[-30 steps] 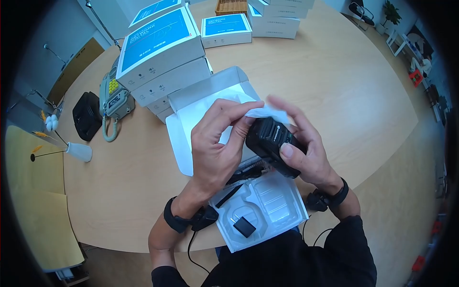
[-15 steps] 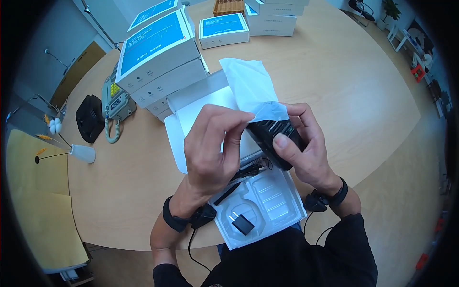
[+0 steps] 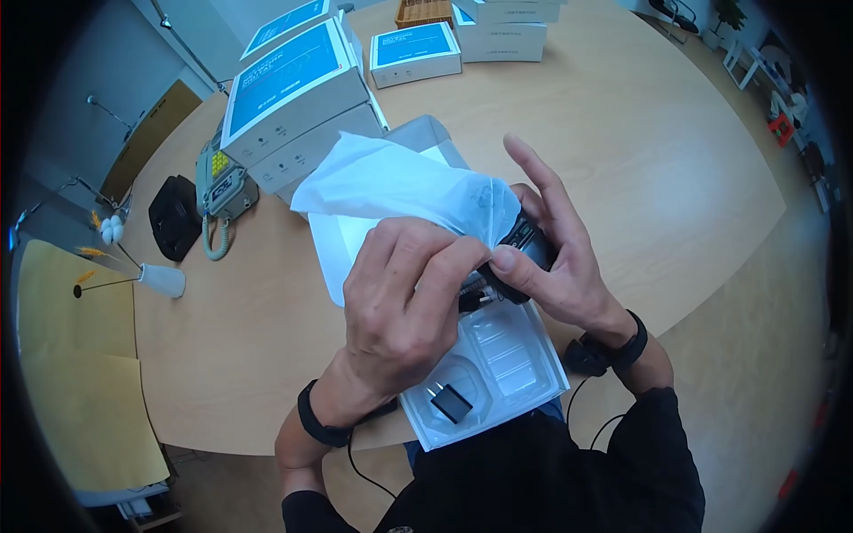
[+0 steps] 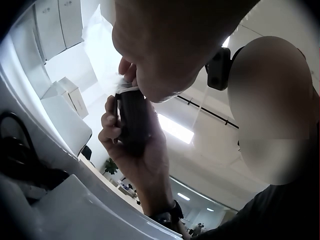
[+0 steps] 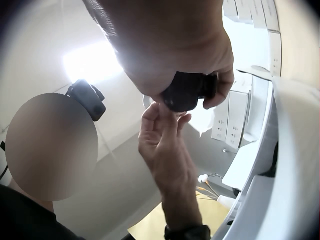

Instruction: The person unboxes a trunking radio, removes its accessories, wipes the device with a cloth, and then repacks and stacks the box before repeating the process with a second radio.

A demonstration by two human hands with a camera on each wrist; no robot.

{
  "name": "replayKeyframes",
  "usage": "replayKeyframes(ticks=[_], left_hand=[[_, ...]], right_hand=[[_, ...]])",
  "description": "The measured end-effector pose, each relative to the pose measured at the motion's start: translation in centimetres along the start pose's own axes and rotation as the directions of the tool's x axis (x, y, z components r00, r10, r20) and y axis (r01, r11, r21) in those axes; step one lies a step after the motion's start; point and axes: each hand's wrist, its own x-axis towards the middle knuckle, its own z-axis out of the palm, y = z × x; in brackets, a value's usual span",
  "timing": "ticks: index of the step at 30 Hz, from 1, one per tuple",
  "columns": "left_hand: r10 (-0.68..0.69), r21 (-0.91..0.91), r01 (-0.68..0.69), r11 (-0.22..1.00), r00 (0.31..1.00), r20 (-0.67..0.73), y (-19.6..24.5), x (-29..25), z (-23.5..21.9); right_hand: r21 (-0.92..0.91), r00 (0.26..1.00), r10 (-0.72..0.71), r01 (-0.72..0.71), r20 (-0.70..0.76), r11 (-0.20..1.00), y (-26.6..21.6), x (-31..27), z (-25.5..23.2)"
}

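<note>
My right hand [image 3: 569,271] grips a black handheld device [image 3: 531,238] from the side, its thumb across the near face and the index finger raised. A thin white protective bag [image 3: 400,182] covers the device's far end and spreads out to the left. With curled fingertips, my left hand [image 3: 404,306] pinches the bag's edge beside the device. In the left wrist view the device [image 4: 132,120] stands upright in the right hand's grasp, the bag at its top. Below the hands lies a white moulded tray [image 3: 551,377] holding a black plug adapter [image 3: 451,404].
Behind the hands stands an open white box [image 3: 324,262], with stacked blue-and-white boxes [image 3: 293,80] past it. A telephone [image 3: 229,191], a black case [image 3: 175,218] and a white vase [image 3: 163,281] are to the left. Black cables [image 3: 475,298] lie beside the tray.
The crumpled white bag has opened out and now extends leftward over the open box. My left hand has moved right and nearer the device; my right index finger has lifted.
</note>
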Motion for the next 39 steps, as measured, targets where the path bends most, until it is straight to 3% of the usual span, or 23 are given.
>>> replayKeyframes(ticks=[2, 4, 8, 10, 11, 12, 14, 15, 16, 18, 22, 24, 26, 28, 30, 31, 32, 34, 35, 36, 37, 38, 39], left_hand=[[-0.060, -0.042, 0.062, 0.997, 0.997, 0.040, 0.9, -0.5, -0.7], [-0.220, -0.200, 0.235, 0.951, 0.971, 0.096, 1.7, -1.3, -1.1], [-0.211, -0.254, 0.252, 0.934, 0.961, 0.177, 2.6, -2.0, -2.4], [-0.090, -0.180, 0.128, 0.975, 0.975, 0.202, 3.3, -1.1, -4.7], [-0.039, 0.062, 0.024, 0.998, 0.963, 0.265, 3.1, -0.3, -6.6], [-0.050, 0.070, 0.032, 0.997, 0.962, 0.269, 2.9, 0.4, -6.9], [-0.163, 0.198, 0.084, 0.977, 0.889, 0.427, 1.7, 1.7, -6.9], [-0.055, 0.206, -0.035, 0.978, 0.907, 0.418, 0.2, 0.8, -5.5], [-0.057, 0.209, -0.035, 0.977, 0.907, 0.416, -0.3, 0.5, -4.9], [-0.034, -0.013, 0.048, 0.999, 0.857, 0.515, -0.9, 0.5, -3.9], [0.091, 0.057, -0.116, 0.992, 0.942, 0.323, -0.4, 0.8, -1.3], [0.106, 0.065, -0.140, 0.988, 0.922, 0.373, -0.6, 0.6, -0.4], [-0.029, 0.015, 0.026, 1.000, 0.901, 0.434, -0.9, 0.3, 0.3], [-0.039, -0.090, 0.080, 0.993, 0.921, 0.387, -0.9, 0.3, 0.8], [-0.223, -0.354, 0.376, 0.856, 0.888, 0.402, -0.5, 0.1, 0.5], [-0.406, -0.326, 0.635, 0.700, 0.730, 0.550, 0.0, 0.4, 0.0], [-0.409, -0.327, 0.637, 0.698, 0.730, 0.548, 0.5, 0.3, -0.2], [-0.481, -0.408, 0.777, 0.480, 0.622, 0.618, 1.2, 0.4, -0.5], [-0.458, -0.420, 0.801, 0.427, 0.592, 0.663, 1.6, 0.8, -1.0], [-0.459, -0.418, 0.803, 0.425, 0.589, 0.665, 1.7, 0.9, -1.5], [-0.389, -0.454, 0.848, 0.274, 0.530, 0.754, 1.7, 0.7, -2.0], [-0.302, -0.464, 0.878, 0.115, 0.476, 0.826, 1.6, 0.4, -2.6], [-0.196, -0.507, 0.861, -0.027, 0.493, 0.848, 1.2, -0.4, -3.0]], right_hand=[[-0.049, 1.000, -0.015, 0.015, 0.000, 0.999, -0.6, -0.2, 0.6], [-0.093, 1.000, -0.030, 0.030, 0.006, 0.995, -0.8, -0.5, 1.1], [0.067, 0.985, 0.174, -0.173, -0.011, 0.983, -0.6, -0.9, 1.2], [0.087, 0.962, 0.273, -0.274, 0.020, 0.958, -1.2, -0.8, 0.4], [0.101, 0.943, 0.326, -0.331, 0.068, 0.938, -1.6, -0.8, 0.1], [0.115, 0.918, 0.378, -0.390, 0.117, 0.914, -2.1, -0.9, 0.1], [0.125, 0.895, 0.414, -0.436, 0.169, 0.891, -3.1, -0.9, 0.5], [0.093, 0.883, 0.421, -0.446, 0.207, 0.890, -3.3, -0.9, 0.7], [0.060, 0.873, 0.426, -0.451, 0.240, 0.891, -3.6, -0.9, 0.7], [0.076, 0.859, 0.455, -0.483, 0.234, 0.872, -4.1, -0.6, 0.5], [0.110, 0.868, 0.487, -0.496, 0.094, 0.861, -5.1, -0.4, 0.9], [0.077, 0.862, 0.492, -0.503, 0.123, 0.861, -5.0, -0.4, 0.4], [0.108, 0.773, 0.597, -0.626, 0.215, 0.772, -4.7, 0.0, -0.4], [0.106, 0.744, 0.621, -0.657, 0.245, 0.746, -5.8, 0.7, -0.6], [0.091, 0.809, 0.564, -0.582, 0.167, 0.808, -7.6, 1.2, -0.4], [-0.126, 0.826, 0.498, -0.482, 0.266, 0.867, -8.1, 1.6, -1.4], [-0.189, 0.937, 0.290, -0.254, 0.196, 0.948, -7.4, 1.3, -1.3], [-0.426, 0.938, 0.265, -0.150, 0.225, 0.892, -8.4, 1.3, -0.7], [-0.423, 0.936, 0.267, -0.151, 0.229, 0.894, -7.7, 1.5, -0.5], [-0.440, 0.958, 0.147, -0.025, 0.247, 0.898, -6.6, 1.8, -0.3], [-0.455, 0.963, 0.028, 0.100, 0.268, 0.885, -6.0, 1.9, -0.2], [-0.453, 0.963, 0.031, 0.097, 0.268, 0.886, -6.2, 1.9, -0.1], [-0.393, 0.950, 0.161, -0.045, 0.267, 0.918, -6.6, 1.9, 0.0]])
